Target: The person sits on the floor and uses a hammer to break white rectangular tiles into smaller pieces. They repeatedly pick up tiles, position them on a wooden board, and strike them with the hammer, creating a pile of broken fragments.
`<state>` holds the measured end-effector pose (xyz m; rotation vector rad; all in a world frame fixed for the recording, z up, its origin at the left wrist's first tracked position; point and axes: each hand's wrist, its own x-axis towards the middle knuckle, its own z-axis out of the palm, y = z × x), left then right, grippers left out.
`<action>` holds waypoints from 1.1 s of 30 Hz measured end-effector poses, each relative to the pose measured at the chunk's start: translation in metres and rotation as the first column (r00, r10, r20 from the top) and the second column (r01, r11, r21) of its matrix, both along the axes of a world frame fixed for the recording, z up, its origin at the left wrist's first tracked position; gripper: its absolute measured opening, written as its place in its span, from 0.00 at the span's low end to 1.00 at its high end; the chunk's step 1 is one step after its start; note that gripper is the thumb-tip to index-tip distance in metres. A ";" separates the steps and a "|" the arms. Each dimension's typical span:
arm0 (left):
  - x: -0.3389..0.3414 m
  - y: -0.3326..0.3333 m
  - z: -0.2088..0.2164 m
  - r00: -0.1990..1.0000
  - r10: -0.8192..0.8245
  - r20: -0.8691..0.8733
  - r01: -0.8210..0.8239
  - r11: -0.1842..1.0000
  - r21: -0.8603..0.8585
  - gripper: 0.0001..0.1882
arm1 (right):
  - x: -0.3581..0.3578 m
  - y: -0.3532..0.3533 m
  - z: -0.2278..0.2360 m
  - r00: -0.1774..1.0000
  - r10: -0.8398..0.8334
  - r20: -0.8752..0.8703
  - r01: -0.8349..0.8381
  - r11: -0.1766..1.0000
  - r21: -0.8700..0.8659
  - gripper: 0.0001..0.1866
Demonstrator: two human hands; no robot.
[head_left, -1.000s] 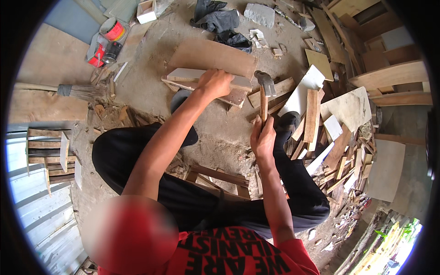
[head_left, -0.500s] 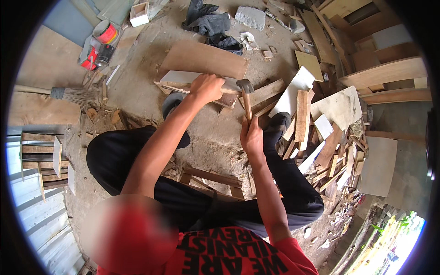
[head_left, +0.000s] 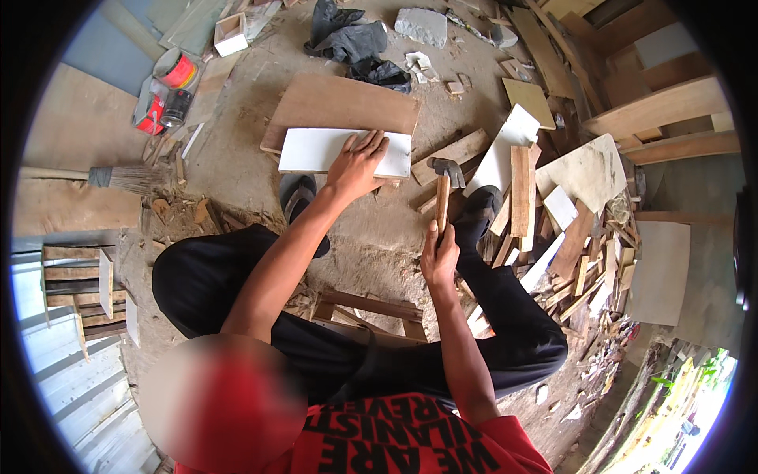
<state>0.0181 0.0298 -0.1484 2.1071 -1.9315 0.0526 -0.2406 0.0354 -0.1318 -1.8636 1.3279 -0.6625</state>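
My left hand [head_left: 359,163] lies on a white-faced board [head_left: 312,150], its fingers stretched across the top near the right end. Beneath that board is a wide brown wooden panel [head_left: 339,103], reaching out behind it. My right hand [head_left: 440,255] is wrapped round the wooden handle of a claw hammer [head_left: 443,204]. The hammer stands head up, to the right of the white board and apart from it. Its metal head is above my right foot's left side.
Offcuts of wood [head_left: 584,268] are heaped on the right, beside my right foot. A small wooden frame [head_left: 367,312] lies between my legs. At the far left are paint cans [head_left: 175,69] and a broom [head_left: 126,178]. Black plastic [head_left: 347,43] and a grey block [head_left: 421,27] lie at the back.
The white board has turned so its broad white face now shows upward. My left hand has gone from gripping its edge to lying on it. The hammer has moved right and slightly nearer, away from the board.
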 end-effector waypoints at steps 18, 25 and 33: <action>-0.010 -0.051 -0.012 0.887 0.233 -0.398 -0.355 0.896 -0.267 0.09 | 0.012 0.011 0.088 0.887 0.087 0.454 -0.017 0.988 -0.156 0.24; -0.014 -0.054 -0.006 0.901 0.222 -0.372 -0.339 0.896 -0.286 0.08 | 0.009 -0.013 0.011 0.993 0.084 -0.078 -0.081 0.996 0.044 0.17; -0.008 -0.054 -0.014 0.914 0.221 -0.339 -0.333 0.888 -0.317 0.09 | 0.003 0.008 0.037 0.997 0.044 0.070 -0.044 0.999 0.007 0.19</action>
